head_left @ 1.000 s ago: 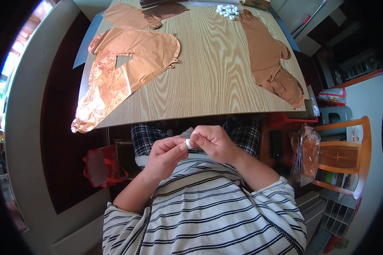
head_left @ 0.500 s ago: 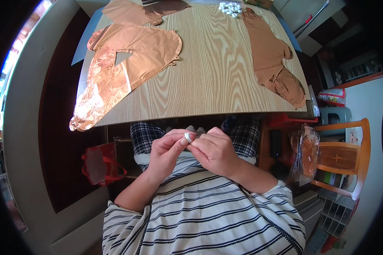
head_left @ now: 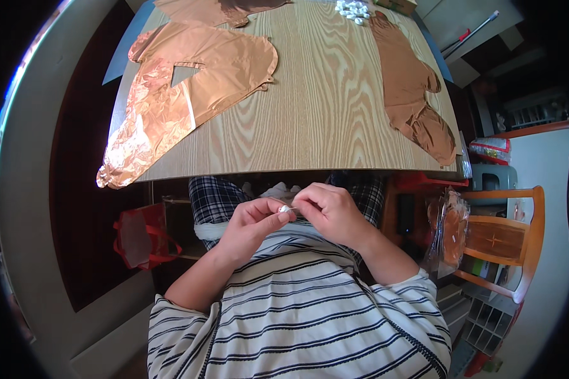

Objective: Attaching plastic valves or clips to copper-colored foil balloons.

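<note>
Above my lap, my left hand (head_left: 251,224) pinches a small white roll, apparently ribbon (head_left: 285,209), between thumb and fingertips. My right hand (head_left: 332,213) is closed just beside it, with its fingertips on a thin pale strand (head_left: 294,208) that runs out from the roll. On the table (head_left: 316,126) before me lies a flat copper foil balloon (head_left: 227,57) at the left, its narrow end over the front edge. Another flat copper foil balloon (head_left: 401,76) lies along the right side. Similar white pieces (head_left: 353,11) form a pile at the far edge.
More copper foil (head_left: 193,11) lies at the table's far left. Below the table on the left is a red-trimmed bag (head_left: 136,240). A wooden chair (head_left: 536,240) stands at the right, near a clear bag (head_left: 452,234) with copper-coloured contents. The table's front edge is just beyond my hands.
My right hand has drawn slightly away from my left, and a thin strand now shows between them. My view has shifted slightly.
</note>
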Motion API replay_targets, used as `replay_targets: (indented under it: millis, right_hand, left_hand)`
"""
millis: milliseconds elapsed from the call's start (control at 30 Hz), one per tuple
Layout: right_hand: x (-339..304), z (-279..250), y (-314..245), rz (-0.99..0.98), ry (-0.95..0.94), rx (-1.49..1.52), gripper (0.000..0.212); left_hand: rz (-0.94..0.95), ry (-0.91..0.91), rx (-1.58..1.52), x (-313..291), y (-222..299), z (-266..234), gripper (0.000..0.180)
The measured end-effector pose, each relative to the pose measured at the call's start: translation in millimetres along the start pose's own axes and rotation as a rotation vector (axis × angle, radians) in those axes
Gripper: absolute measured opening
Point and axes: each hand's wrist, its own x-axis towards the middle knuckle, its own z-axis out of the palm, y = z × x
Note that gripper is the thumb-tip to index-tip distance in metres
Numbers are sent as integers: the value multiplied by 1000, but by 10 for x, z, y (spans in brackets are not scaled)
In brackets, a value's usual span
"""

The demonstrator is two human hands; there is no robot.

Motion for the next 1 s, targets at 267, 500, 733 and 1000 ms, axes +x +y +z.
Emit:
replay_targets:
  millis: [267, 500, 733, 1000]
  right_hand:
    - [171, -323, -239, -157, -167, 207, 19]
    - [234, -375, -211, -225, -317, 239, 20]
    - [365, -698, -431, -195, -428, 160, 14]
    - [924, -1234, -253, -148, -491, 80, 13]
  left_hand:
    - [89, -115, 201, 29, 63, 26, 13]
    - [153, -253, 455, 61, 269, 21, 10]
    - [120, -449, 486, 271, 591, 138, 16]
    - [-163, -306, -310, 544, 633, 298, 25]
